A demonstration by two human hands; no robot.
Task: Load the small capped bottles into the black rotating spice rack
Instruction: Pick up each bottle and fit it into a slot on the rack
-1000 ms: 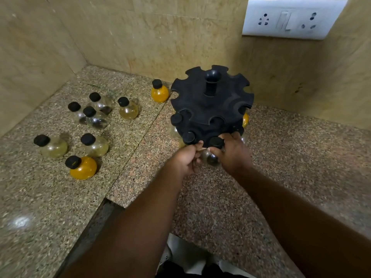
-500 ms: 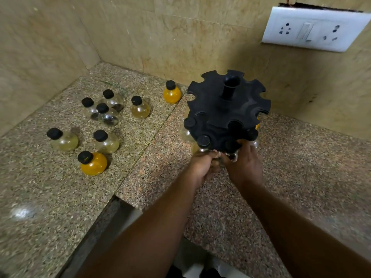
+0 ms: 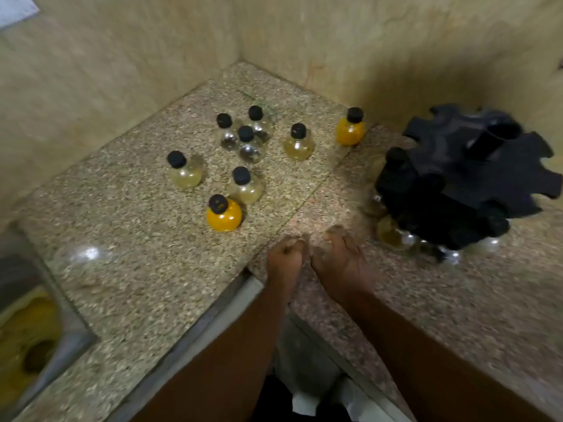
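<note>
Eight capped bottles (image 3: 224, 214) stand loose beside one black rack (image 3: 466, 178).

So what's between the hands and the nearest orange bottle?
Nothing. In the head view only bare speckled countertop lies between the left hand, the right hand and the nearest orange bottle.

A speckled granite counter (image 3: 137, 269) carries eight loose capped bottles (image 3: 242, 185) and the black rack (image 3: 466, 181).
</note>
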